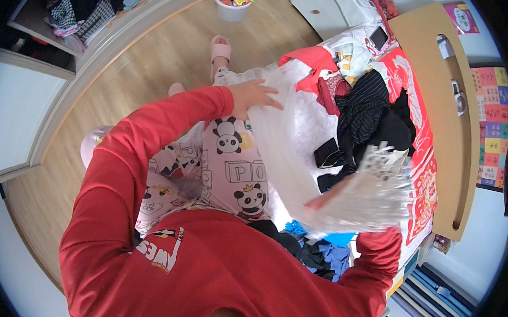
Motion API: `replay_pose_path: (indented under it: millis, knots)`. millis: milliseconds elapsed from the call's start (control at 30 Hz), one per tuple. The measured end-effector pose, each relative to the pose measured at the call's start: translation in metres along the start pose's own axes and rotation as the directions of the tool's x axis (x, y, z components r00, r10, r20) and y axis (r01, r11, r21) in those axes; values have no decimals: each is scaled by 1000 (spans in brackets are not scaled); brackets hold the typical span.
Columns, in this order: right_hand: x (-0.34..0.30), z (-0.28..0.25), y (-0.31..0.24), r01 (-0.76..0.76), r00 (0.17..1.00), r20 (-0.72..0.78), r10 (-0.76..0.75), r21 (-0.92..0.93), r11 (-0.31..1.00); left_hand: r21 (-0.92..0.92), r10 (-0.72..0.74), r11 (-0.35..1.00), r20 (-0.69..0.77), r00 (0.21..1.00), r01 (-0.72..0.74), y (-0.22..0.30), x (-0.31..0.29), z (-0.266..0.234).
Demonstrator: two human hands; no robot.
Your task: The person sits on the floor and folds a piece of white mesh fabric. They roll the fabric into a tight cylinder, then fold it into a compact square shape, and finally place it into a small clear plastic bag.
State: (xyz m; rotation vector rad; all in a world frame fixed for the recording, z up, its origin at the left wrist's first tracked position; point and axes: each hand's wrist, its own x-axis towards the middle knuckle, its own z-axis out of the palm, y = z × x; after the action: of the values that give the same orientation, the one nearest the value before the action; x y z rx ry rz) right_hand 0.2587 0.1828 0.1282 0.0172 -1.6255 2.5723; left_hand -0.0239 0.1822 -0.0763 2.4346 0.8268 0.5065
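Red sweatshirt fabric (pixel 218 261) fills the foreground, its long sleeves reaching out to two hands set wide apart. The left hand (pixel 255 97), fingers spread, lies across one end of a crinkly, see-through plastic sheet or bag (pixel 286 160); the right hand (pixel 330 197) shows only as a blur behind the other, bunched end, so its grip cannot be told. That wide spacing seems to keep the filmy plastic stretched from the lap, in panda-print pink trousers (pixel 251 199), to the bed (pixel 423 195). Beyond it, limp black clothes (pixel 378 122), one pinstriped, lie heaped beside a crumpled dark-red cloth (pixel 329 94) on a fluffy white cover (pixel 320 125), perhaps for easy reach.
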Motion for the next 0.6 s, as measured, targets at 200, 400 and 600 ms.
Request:
replay_pose_path:
  millis: [200,400,600]
  knots:
    - [-5,-27,-62,49,971,220,-88,175,983,-259,-345,906,11,939,336,-62,7,34]
    - [-4,-36,-81,-12,915,399,-55,162,987,-449,-439,870,-520,733,202,-81,-50,-104]
    - [43,-10,-96,-20,747,628,219,-308,951,625,19,646,-586,810,437,114,-153,-259]
